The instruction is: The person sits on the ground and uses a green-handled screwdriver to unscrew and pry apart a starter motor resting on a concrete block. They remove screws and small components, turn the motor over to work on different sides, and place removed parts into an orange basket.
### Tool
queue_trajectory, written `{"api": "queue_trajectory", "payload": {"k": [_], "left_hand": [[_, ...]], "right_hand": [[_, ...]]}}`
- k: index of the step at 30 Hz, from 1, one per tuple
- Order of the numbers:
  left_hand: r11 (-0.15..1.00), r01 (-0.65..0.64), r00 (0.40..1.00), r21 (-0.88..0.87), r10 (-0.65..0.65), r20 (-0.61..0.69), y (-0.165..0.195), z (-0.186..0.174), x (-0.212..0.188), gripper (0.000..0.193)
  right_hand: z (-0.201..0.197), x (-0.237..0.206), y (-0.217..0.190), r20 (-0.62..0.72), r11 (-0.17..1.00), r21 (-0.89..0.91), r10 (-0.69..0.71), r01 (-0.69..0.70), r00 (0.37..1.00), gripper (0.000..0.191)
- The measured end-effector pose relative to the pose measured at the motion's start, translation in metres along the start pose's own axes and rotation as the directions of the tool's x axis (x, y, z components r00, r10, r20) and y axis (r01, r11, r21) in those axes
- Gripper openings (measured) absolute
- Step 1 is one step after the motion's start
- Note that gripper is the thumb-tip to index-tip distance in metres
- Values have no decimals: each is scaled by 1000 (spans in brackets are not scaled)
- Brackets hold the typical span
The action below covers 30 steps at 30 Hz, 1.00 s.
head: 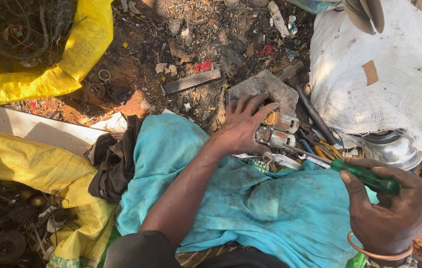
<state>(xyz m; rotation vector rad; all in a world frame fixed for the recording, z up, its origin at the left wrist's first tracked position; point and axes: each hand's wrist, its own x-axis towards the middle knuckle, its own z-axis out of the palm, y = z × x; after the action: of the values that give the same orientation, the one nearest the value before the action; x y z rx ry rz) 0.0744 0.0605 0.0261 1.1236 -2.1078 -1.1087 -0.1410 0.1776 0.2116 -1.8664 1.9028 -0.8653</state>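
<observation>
1. The left hand [243,126] lies palm down with its fingers spread wide, pressing on a small electric motor [274,130] of silver metal with a copper-coloured winding showing at its end. The fingertips reach over the motor's top; the hand is not closed around it but holds it down.

2. The motor rests against the near edge of a flat grey stone slab [265,87], just past the far hem of the teal cloth [250,203] that covers the person's lap.

3. The right hand [387,208] is closed into a fist around the green handle of a screwdriver [364,176]. The thin metal shaft runs leftward, its tip close to the motor under the left hand; whether it touches cannot be told.

4. The two hands are well apart, the right one nearer the person and off to the side of the motor. An orange bangle [369,253] circles the right wrist.

5. Beside the motor, to its right, lie pliers with yellow grips [326,149], partly hidden.

6. A white woven sack [384,84] sits beyond the right hand, with a shiny metal pot [392,149] at its foot.

7. Yellow sacks [32,164] at the left hold wire and scrap metal parts. The ground [181,44] is dirt strewn with debris.
</observation>
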Motion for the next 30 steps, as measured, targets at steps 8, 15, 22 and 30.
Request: {"api": "queue_trajectory", "payload": {"k": [8,15,22,30], "left_hand": [[994,-92,983,-60,100,151,-5,11,3,67],[990,-109,990,-90,116,79,-6,15,3,63],[987,-124,991,-103,128,33,-8,18,0,65],[997,-77,992,-20,79,96,-8,15,1,72]], "right_hand": [[30,49,-34,76,989,-128,-70,79,995,44],[30,69,-42,159,976,-183,-88,117,983,40],[29,72,-35,186,975,-182,-96,130,978,42],[15,86,-23,409,978,-126,-100,165,907,25]]}}
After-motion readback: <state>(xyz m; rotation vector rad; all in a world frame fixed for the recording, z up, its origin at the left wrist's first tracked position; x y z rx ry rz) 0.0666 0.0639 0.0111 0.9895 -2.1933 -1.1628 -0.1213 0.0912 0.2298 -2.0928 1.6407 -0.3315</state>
